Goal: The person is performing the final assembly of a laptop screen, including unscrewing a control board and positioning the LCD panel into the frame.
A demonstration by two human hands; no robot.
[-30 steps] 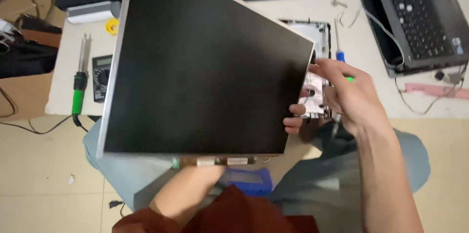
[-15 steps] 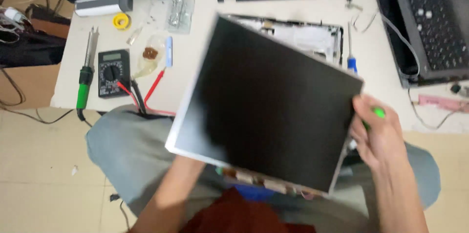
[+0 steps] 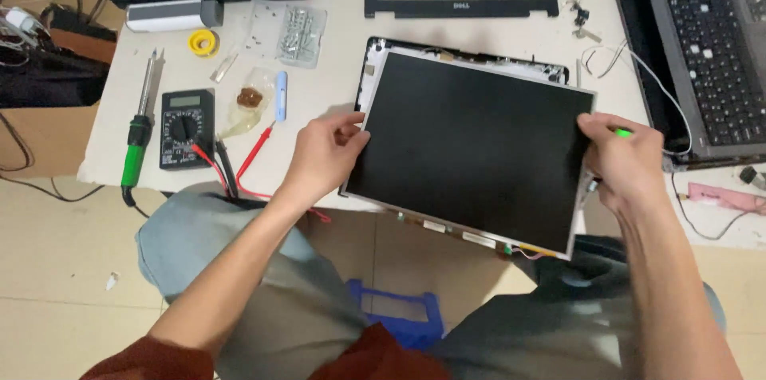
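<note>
A dark laptop screen panel (image 3: 472,145) with a thin metal frame lies nearly flat over the open laptop lid shell (image 3: 369,57) at the table's front edge. My left hand (image 3: 323,157) grips the panel's left edge. My right hand (image 3: 624,161) holds the panel's right edge, and a green-tipped tool (image 3: 622,133) pokes out between its fingers. A thin cable hangs from the panel's lower right corner (image 3: 531,252).
A black multimeter (image 3: 185,126) with red and black leads, a green-handled soldering iron (image 3: 137,137), a bag of screws (image 3: 299,29), a black screen bezel (image 3: 459,5) and an opened grey laptop (image 3: 706,53) lie on the table. A blue stool (image 3: 396,312) shows between my knees.
The panel came down from upright in front of me to almost flat over the lid shell. My left hand moved from under the panel to its left edge.
</note>
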